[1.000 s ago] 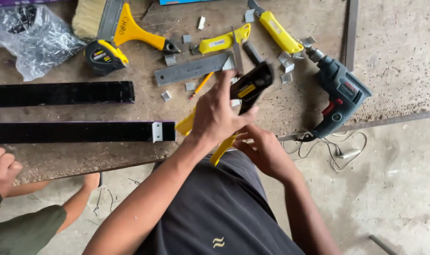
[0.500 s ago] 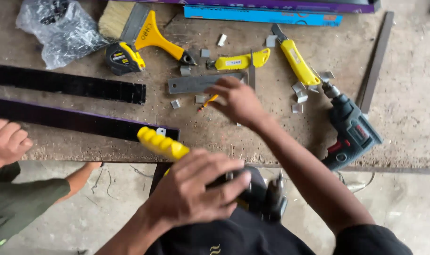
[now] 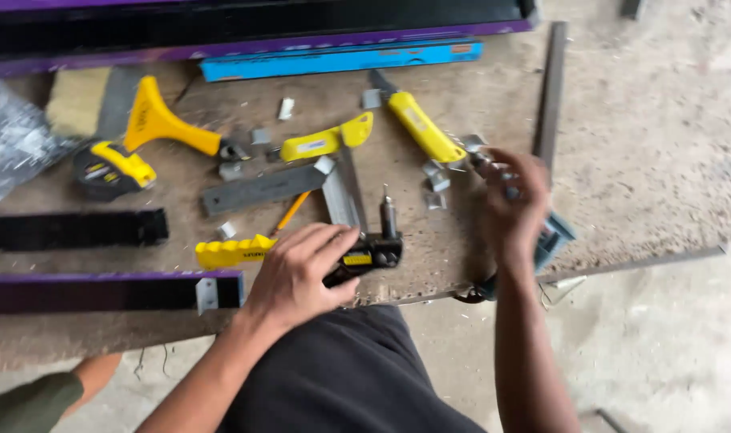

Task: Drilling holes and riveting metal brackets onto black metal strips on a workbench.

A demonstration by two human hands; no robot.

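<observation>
My left hand (image 3: 301,273) lies over a hand riveter (image 3: 373,252) with a black head and a yellow grip (image 3: 229,252), holding it flat on the worn workbench (image 3: 429,265) near the front edge. My right hand (image 3: 514,200) is at the right end of the bench, fingers curled round the front of a blue-grey power drill (image 3: 554,236). The hand hides most of the drill; its cable hangs below the bench edge.
On the bench lie a yellow tape measure (image 3: 113,168), a yellow-handled scraper (image 3: 161,124), a brush (image 3: 76,100), a yellow try square (image 3: 325,144), a yellow-handled knife (image 3: 421,128), a pencil (image 3: 289,212), several small metal brackets, black strips (image 3: 68,228) and a plastic bag (image 3: 12,136). Another person's sleeve (image 3: 28,401) shows at bottom left.
My left hand brought the riveter up from my lap and set it down on the bench. My right hand moved from the bench's middle across to the drill.
</observation>
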